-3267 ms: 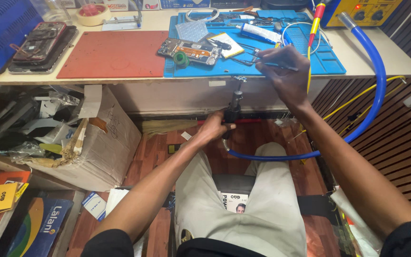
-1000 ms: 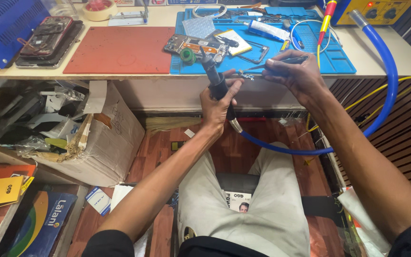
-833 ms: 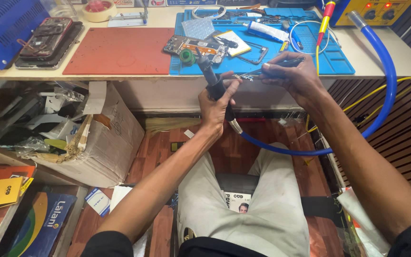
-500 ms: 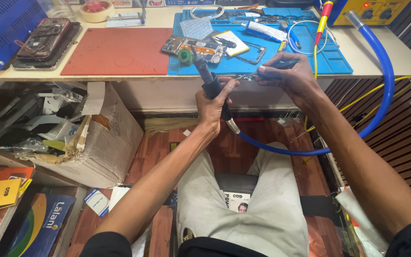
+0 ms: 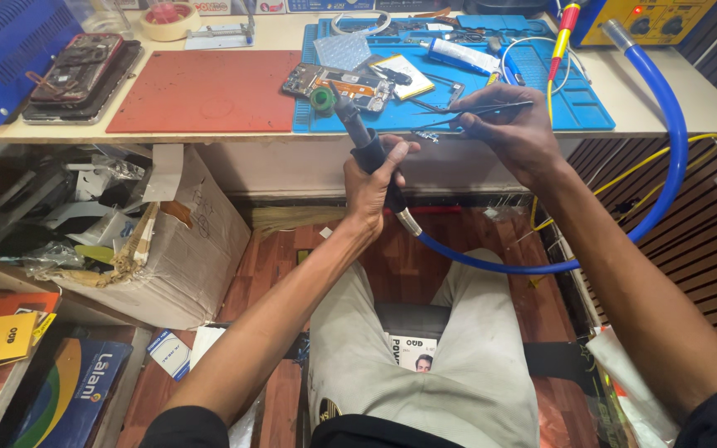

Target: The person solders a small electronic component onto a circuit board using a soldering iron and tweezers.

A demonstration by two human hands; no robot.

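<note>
Near the middle of the frame, the left hand (image 5: 373, 184) is wrapped tight around a hot-air wand (image 5: 364, 148) on a blue hose (image 5: 541, 265), its nozzle over the opened phone (image 5: 338, 81) on the blue mat (image 5: 574, 104). Upper right, the right hand (image 5: 514, 131) pinches black tweezers (image 5: 479, 110).

We are wearing a black top with short sleeves that are ending above the elbows, so both forearms are showing bare down to the left hand (image 5: 373, 178) and the right hand (image 5: 514, 133). We are wearing light beige trousers, slightly creased and marked with faint smudges. We are not seeing rings, a watch or gloves on either hand.
</note>
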